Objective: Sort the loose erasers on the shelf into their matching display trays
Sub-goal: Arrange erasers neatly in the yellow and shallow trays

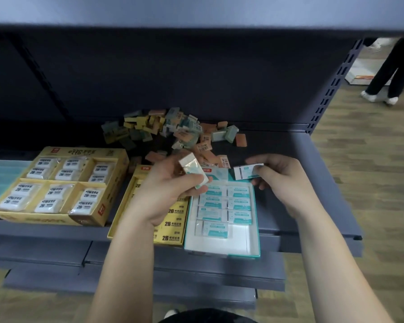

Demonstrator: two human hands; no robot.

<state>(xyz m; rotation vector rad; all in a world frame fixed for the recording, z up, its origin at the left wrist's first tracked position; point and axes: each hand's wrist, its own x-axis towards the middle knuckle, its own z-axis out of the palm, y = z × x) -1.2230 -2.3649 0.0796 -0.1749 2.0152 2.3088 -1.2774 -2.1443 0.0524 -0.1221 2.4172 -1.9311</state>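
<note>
The left hand (166,190), at the centre of the frame, had its fingers curled round a white and teal eraser (193,173), held tilted. The right hand (279,180), just right of centre, pinched a teal-sleeved eraser (247,172) between thumb and fingertips over the top right corner of the teal tray (257,231). That tray lay below both hands, with matching erasers filling its upper part and bare white floor at its lower end. Against its left side was a narrow yellow tray (173,226), partly hidden by the left wrist. A wider yellow tray (96,215) of white wrapped erasers sat at the left. Above the hands, a pile of loose erasers (170,130) in green, yellow and orange lay on the dark shelf (313,183). A person's legs (390,73) showed in the upper right corner.
</note>
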